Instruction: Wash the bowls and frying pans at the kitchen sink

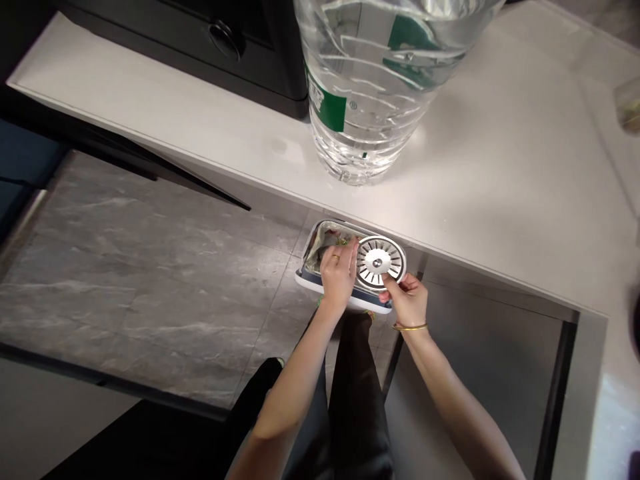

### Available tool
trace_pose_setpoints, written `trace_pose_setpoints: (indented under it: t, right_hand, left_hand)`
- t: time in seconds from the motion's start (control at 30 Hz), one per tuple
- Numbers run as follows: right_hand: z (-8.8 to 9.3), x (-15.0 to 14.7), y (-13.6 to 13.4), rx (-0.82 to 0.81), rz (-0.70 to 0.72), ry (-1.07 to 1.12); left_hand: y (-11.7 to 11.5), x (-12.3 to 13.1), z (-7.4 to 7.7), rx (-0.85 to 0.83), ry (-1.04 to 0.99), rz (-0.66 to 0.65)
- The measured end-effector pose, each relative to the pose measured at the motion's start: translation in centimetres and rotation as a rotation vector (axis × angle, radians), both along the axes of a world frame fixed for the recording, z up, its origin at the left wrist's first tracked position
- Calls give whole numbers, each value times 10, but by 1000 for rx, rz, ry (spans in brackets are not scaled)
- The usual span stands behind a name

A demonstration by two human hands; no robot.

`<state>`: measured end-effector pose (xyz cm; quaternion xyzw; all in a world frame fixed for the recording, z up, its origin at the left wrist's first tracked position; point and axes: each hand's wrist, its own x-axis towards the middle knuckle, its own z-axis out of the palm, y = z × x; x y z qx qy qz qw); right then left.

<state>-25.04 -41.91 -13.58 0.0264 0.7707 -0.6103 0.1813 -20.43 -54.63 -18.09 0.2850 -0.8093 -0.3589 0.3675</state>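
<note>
A round metal sink strainer (376, 261) with radial slots and a central knob is held over a small bin. My right hand (410, 299), closed, grips its lower right rim, thumb on top and fingers beneath. At the strainer's left edge, my left hand (339, 272) lies with its fingers stretched out close together; whether they press on the rim I cannot tell. Below both hands is the bin (313, 281), white and dark blue, with a clear liner bag (316, 248) inside. Some scraps show in the bag, too small to name.
A pale countertop (480, 180) runs above the bin. On it stand a large clear water bottle (370, 127) with green labels and a black appliance (200, 47). Grey tiled floor (165, 267) lies to the left, and a grey cabinet front (490, 347) to the right.
</note>
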Motion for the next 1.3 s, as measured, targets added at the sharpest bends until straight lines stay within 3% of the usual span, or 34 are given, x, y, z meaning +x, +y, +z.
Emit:
trace_pose_setpoints:
  t: [0.23, 0.47, 0.7, 0.87, 0.93, 1.1, 1.2, 1.3]
  right_hand:
    - [-15, -9, 35, -17, -68, -24]
    - [-10, -16, 53, -39, -146, -24]
    - [2, -29, 84, -38, -250, 27]
    - [1, -33, 112, -74, -350, 1]
    - [-2, -32, 119, -90, -364, 5]
    - [-8, -25, 123, -117, -388, -44]
    - [-9, -21, 122, -122, -409, -72]
    - [-10, -19, 123, -125, -421, -93]
  left_hand:
    - [-35, 16, -8, 0, -188, -61]
    - [-40, 10, -10, -96, -559, -133]
    - [-65, 17, 2, -138, -630, -81]
    - [-82, 24, 10, -188, -610, -39]
    - [-80, 20, 10, -191, -604, -89]
    - [-56, -6, -4, -250, -621, -399]
    - [-42, -20, -14, -333, -668, -465]
    - [-38, -24, -19, -280, -775, -523]
